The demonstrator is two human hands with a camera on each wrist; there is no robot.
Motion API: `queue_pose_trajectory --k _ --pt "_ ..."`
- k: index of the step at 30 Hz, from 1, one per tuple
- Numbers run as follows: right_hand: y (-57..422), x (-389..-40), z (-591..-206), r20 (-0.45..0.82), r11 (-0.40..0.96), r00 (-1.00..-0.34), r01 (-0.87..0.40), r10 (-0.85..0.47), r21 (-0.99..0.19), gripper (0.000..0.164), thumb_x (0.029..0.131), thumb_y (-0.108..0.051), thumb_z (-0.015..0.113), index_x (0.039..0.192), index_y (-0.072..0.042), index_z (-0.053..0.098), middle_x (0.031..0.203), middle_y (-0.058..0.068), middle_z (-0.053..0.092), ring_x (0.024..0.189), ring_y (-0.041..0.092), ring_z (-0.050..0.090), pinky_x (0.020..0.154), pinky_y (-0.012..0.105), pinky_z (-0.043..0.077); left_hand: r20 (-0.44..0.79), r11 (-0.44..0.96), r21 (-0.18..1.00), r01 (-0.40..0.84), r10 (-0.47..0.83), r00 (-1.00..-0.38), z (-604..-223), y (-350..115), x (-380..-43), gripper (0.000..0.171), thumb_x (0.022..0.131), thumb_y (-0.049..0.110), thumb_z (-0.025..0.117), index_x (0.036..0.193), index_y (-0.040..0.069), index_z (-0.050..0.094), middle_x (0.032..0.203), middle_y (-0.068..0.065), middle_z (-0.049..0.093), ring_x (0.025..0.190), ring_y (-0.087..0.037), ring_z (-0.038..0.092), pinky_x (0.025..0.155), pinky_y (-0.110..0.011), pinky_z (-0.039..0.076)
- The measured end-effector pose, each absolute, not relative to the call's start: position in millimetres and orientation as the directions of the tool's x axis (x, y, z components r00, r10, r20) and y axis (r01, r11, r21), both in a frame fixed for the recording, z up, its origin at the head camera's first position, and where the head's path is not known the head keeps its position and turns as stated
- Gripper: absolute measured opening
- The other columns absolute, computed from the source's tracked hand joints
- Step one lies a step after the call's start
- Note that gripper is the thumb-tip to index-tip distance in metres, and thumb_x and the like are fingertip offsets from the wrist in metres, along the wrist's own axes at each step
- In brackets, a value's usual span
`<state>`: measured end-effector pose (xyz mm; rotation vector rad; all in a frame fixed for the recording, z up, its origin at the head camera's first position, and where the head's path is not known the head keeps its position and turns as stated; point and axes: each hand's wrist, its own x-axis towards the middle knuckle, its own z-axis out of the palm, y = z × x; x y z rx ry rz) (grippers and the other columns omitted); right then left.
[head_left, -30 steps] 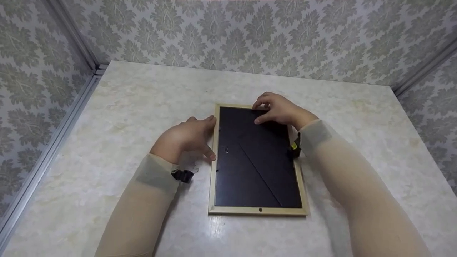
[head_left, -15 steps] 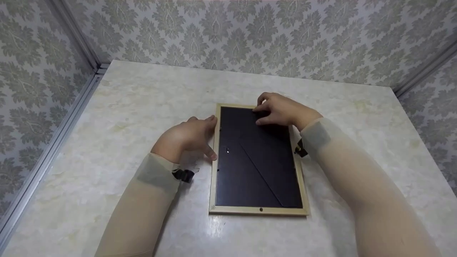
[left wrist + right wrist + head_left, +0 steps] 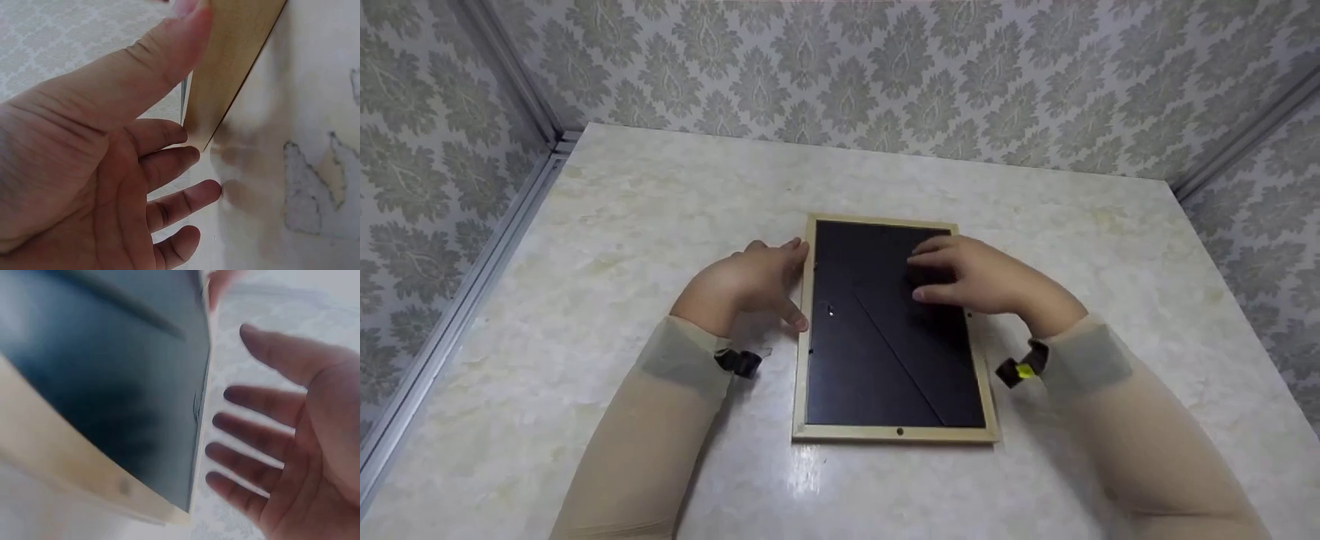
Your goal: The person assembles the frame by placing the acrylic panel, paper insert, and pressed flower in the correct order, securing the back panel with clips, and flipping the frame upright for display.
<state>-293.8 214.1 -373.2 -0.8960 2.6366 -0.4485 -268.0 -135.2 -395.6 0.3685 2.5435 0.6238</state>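
Observation:
A picture frame (image 3: 885, 360) lies back side up on the table, with a light wood border around a black backing board. A slanted line crosses the board, and a small metal piece shows at its left. My left hand (image 3: 750, 285) rests against the frame's left edge, thumb and fingers spread; in the left wrist view its thumb (image 3: 169, 62) touches the wooden side. Over the upper right of the board hovers my right hand (image 3: 979, 274), its fingers relaxed. The right wrist view shows those fingers (image 3: 253, 433) apart from the board, holding nothing.
The marble-patterned table (image 3: 675, 187) extends around the frame. Patterned wall panels (image 3: 840, 75) stand behind and at both sides, with a metal rail (image 3: 521, 210) along the left. Each wrist wears a black camera mount (image 3: 1020, 367).
My right hand has let go of the frame's top edge and moved down and right, over the board. The left hand stays at the left edge. The view has shifted slightly.

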Motion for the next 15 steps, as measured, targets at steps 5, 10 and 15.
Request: queue_pose_trajectory --k 5,10,15 --pt "227 -240 -377 -0.114 0.766 -0.817 -0.469 -0.566 -0.439 0.076 0.105 -0.043 0.081 0.166 -0.005 0.056 0.177 0.017 0.046 0.167 0.044 0.036 0.137 0.067 0.035 -0.404 0.874 0.469 0.130 0.343 -0.848 -394 -140 -269 0.128 0.085 0.041 0.102 0.183 0.026 0.020 0.194 -0.006 0.005 0.173 -0.051 0.016 0.135 -0.079 0.030" --pt "227 -201 -371 -0.081 0.777 -0.866 -0.396 -0.493 -0.490 0.085 0.103 -0.051 0.082 0.169 -0.007 0.052 0.180 0.015 0.042 0.168 0.042 0.031 0.134 0.069 0.036 -0.388 0.888 0.437 0.145 0.332 -0.860 -392 -141 -271 0.128 0.084 0.044 0.102 0.183 0.027 0.021 0.193 -0.012 0.010 0.171 -0.052 0.016 0.133 -0.081 0.031" --pt "217 -174 -376 -0.131 0.809 -0.887 -0.333 -0.443 -0.484 0.094 0.098 -0.059 0.085 0.169 -0.008 0.052 0.178 0.014 0.042 0.163 0.042 0.031 0.129 0.070 0.042 -0.359 0.881 0.448 0.151 0.332 -0.872 -400 -140 -266 0.128 0.083 0.046 0.102 0.182 0.029 0.024 0.182 -0.017 0.031 0.157 -0.047 0.032 0.130 -0.072 0.040"
